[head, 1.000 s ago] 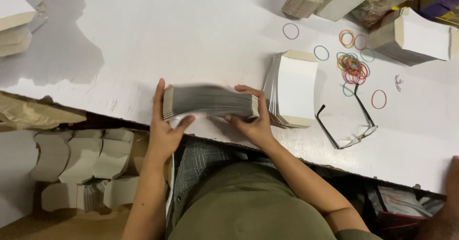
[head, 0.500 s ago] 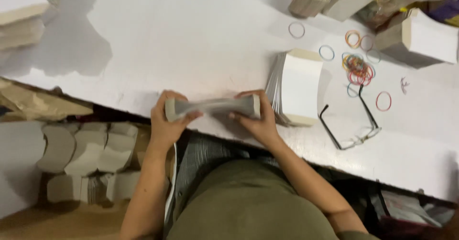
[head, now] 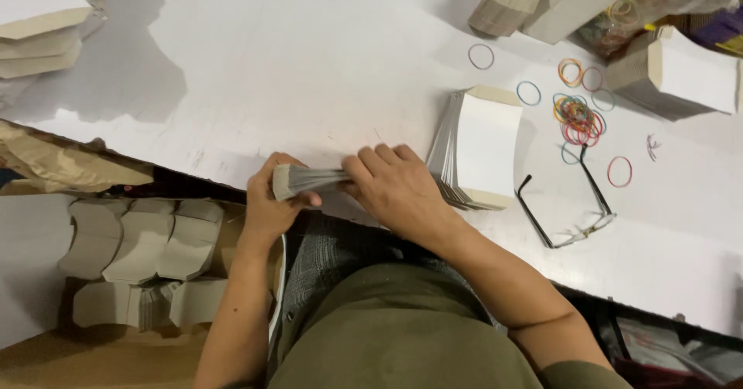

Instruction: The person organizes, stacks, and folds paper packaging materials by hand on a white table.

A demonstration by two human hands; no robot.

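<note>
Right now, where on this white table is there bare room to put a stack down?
The wide bare white tabletop above both hands is free, between the left cardboard stacks and the fanned white card stack. It is crowded right of that: coloured rubber bands and black-framed glasses.

ahead of hands: big bare stretch of the white counter [head: 294, 64], plenty of room
right side: fanned stack of white cards [head: 480, 147] sits just beside the right hand [head: 395, 184]
further right: glasses [head: 576, 211] and loose rubber bands [head: 579, 114] clutter the way
far left corner: cardboard stacks [head: 35, 21], well apart
</note>
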